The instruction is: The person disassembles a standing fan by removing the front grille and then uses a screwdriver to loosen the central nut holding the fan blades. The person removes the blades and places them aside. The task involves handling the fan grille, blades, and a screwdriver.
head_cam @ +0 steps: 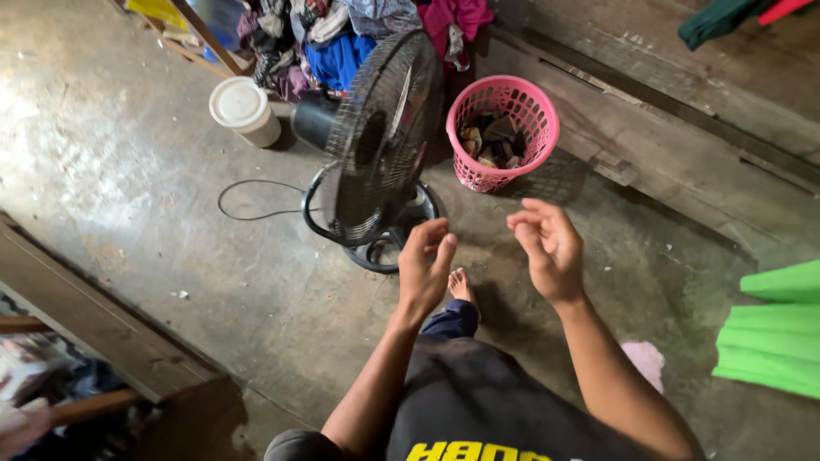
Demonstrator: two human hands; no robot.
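Fan (380, 141) stands on the concrete floor (128, 171) just ahead of your hands, pink basket (504, 132) beside it. Likely top-heavy, grille thin and bendy; grip the base or stem. Your left hand (424, 269) and right hand (548, 249) hang loosely open, holding nothing.

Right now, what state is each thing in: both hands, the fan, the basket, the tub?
Left hand: open, holding nothing.
Right hand: open, fingers curled, holding nothing.
Black fan: upright on the floor.
Pink basket: upright, scraps inside.
White tub: lid on.
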